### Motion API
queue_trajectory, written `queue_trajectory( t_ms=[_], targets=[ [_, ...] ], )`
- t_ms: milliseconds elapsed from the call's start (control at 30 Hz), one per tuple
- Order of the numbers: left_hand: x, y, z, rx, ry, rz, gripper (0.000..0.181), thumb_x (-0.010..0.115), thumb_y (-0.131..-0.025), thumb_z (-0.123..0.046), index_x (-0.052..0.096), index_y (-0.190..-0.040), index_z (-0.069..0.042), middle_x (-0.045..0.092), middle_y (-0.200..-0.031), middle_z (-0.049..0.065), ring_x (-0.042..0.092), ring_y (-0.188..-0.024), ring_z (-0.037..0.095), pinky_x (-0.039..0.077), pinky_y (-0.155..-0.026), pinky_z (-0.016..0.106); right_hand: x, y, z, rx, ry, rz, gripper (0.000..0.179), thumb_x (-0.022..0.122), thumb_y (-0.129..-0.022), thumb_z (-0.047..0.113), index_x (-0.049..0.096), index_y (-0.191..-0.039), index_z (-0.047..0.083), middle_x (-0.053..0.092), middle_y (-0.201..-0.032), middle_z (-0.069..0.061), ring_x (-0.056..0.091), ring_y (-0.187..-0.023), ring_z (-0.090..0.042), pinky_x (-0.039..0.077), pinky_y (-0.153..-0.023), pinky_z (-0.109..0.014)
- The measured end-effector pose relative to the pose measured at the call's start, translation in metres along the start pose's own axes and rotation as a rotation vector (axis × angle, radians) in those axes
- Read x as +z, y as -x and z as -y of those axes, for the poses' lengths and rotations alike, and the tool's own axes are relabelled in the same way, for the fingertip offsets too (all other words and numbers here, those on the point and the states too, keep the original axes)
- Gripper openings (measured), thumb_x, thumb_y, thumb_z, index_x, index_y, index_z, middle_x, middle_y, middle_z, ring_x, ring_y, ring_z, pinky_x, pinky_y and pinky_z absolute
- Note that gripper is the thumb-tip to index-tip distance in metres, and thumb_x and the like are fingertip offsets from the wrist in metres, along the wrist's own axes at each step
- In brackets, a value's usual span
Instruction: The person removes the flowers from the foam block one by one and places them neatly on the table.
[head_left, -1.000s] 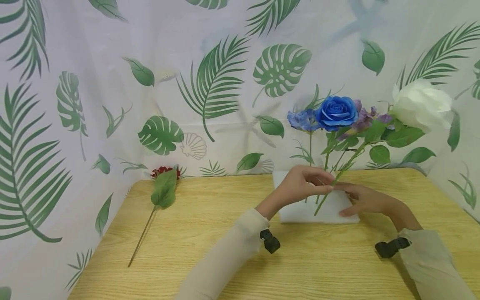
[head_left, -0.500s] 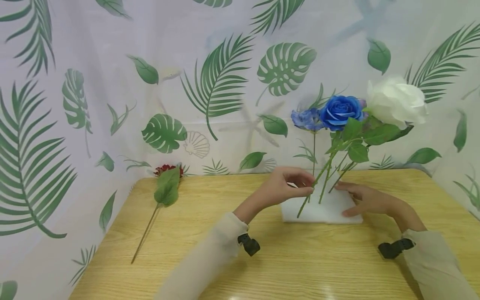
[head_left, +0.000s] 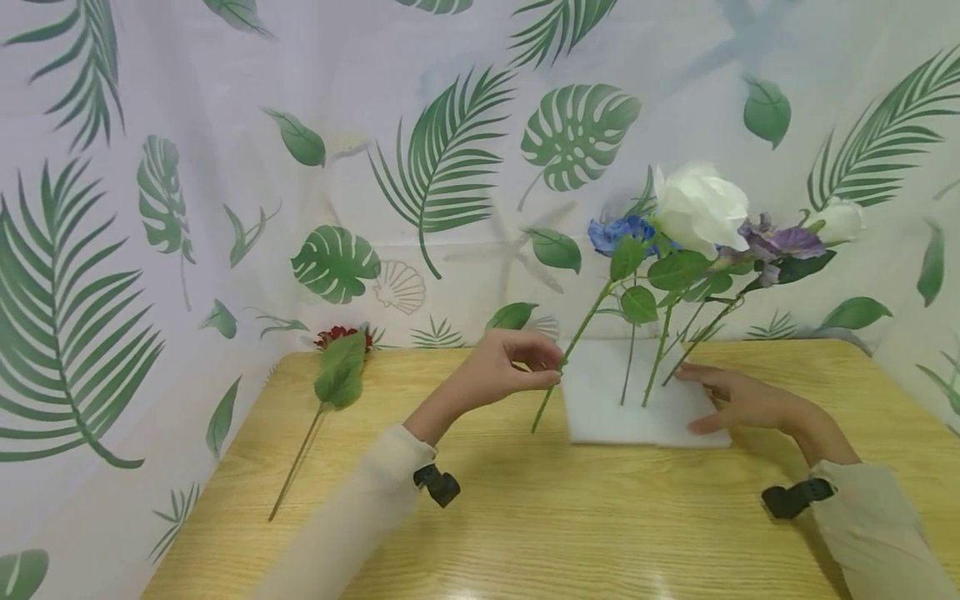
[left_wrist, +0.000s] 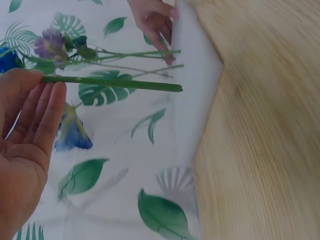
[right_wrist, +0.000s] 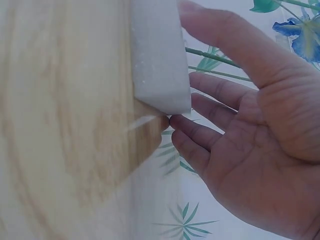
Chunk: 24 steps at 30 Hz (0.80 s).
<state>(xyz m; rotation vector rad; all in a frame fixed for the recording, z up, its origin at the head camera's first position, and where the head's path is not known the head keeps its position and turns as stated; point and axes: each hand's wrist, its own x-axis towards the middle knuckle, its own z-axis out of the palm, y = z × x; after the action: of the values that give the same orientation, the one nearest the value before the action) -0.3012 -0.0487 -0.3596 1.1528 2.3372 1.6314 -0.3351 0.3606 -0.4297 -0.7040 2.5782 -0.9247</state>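
Observation:
My left hand [head_left: 517,362] pinches the green stem of a white rose [head_left: 701,208] between thumb and fingertips. The stem slants, and its lower end hangs just left of a white foam block [head_left: 600,425]; the left wrist view shows this stem [left_wrist: 120,83] with its cut end free. Upright in the foam stand a blue flower [head_left: 618,233], a purple flower [head_left: 787,242] and a blue rose, mostly hidden behind the white bloom. My right hand [head_left: 750,404] rests at the block's right edge, thumb and fingers spread and touching it, also seen in the right wrist view.
A dark red flower [head_left: 341,337] with a large green leaf lies on the left of the wooden table [head_left: 480,500]. A smaller white bloom [head_left: 836,221] shows at the right of the group. A leaf-patterned curtain [head_left: 450,167] hangs behind the table.
My left hand has moved left with the white rose, carrying its stem past the foam's left edge and its bloom in front of the blue rose. The right hand stays at the foam.

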Motion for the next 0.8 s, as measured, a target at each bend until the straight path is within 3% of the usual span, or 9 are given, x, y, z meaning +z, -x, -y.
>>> queue_trajectory(
  t_ms=[267,500,800],
  targets=[
    [-0.029,0.027,0.011,-0.083,-0.073,-0.044,0.024,0.076,-0.091,-0.007,0.074,-0.115,0.000,0.075,-0.105,0.016,0.069,-0.087,0.006,0.062,-0.081,0.028,-0.001,0.000,0.000,-0.017,0.009,0.000,0.088,0.084,-0.084,0.024,0.037,-0.152,-0.008,0.020,-0.160,-0.039,0.022,-0.143,-0.064,0.030,-0.112,-0.072],
    [-0.051,0.048,0.016,-0.121,-0.146,-0.074,0.021,0.076,-0.092,-0.010,0.075,-0.112,-0.006,0.076,-0.102,0.011,0.071,-0.087,0.012,0.061,-0.075,0.029,-0.002,0.001,0.001,-0.032,0.001,0.002,0.088,0.083,-0.085,0.022,0.036,-0.152,-0.009,0.020,-0.160,-0.040,0.023,-0.143,-0.064,0.031,-0.110,-0.072],
    [-0.080,0.079,0.017,-0.198,-0.161,-0.095,0.019,0.074,-0.092,-0.006,0.073,-0.111,-0.002,0.075,-0.098,0.014,0.071,-0.083,0.016,0.062,-0.075,0.033,0.000,0.002,0.002,-0.043,0.013,-0.009,0.087,0.083,-0.085,0.023,0.037,-0.151,-0.009,0.022,-0.159,-0.040,0.024,-0.141,-0.066,0.033,-0.109,-0.073]
  ],
)
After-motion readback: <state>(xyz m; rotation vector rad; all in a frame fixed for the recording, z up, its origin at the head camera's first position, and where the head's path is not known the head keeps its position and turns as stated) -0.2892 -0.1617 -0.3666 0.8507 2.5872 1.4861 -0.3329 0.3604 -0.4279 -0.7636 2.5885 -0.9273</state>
